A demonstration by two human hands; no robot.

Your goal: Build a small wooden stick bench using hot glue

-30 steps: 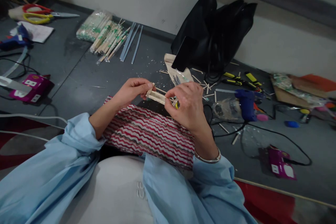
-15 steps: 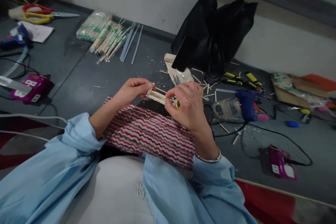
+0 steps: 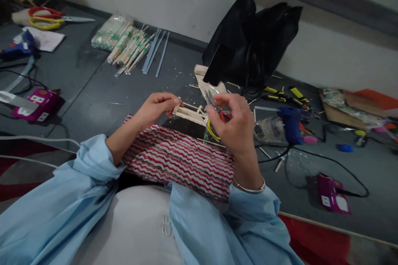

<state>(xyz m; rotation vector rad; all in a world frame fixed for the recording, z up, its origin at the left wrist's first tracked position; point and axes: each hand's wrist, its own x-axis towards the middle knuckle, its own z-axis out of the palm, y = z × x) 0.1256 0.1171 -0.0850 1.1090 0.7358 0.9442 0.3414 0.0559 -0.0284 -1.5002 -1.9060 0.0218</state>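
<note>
My left hand (image 3: pixel 157 105) is closed in a pinch on the left end of a small frame of glued wooden sticks (image 3: pixel 189 112), held level above a red, white and grey striped cloth (image 3: pixel 180 157) on my lap. To the right of the frame hovers my right hand (image 3: pixel 238 126), its fingers loosely curled and apart, with nothing seen in them. Its thumb tip lies close to the frame's right end. Under that hand, a tool with yellow and red handles (image 3: pixel 213 131) lies on the dark floor.
A black bag (image 3: pixel 248 41) stands against the wall behind. A blue glue gun (image 3: pixel 292 118) with its cable, loose sticks and yellow-black tools (image 3: pixel 282 93) lie at the right. Wrapped chopstick packs (image 3: pixel 124 41), scissors (image 3: pixel 46 16) and a purple box (image 3: pixel 37 103) lie at the left.
My right hand has let go of the stick frame's right end and shifted right with its fingers spread. My left hand keeps its hold, and the frame has barely moved.
</note>
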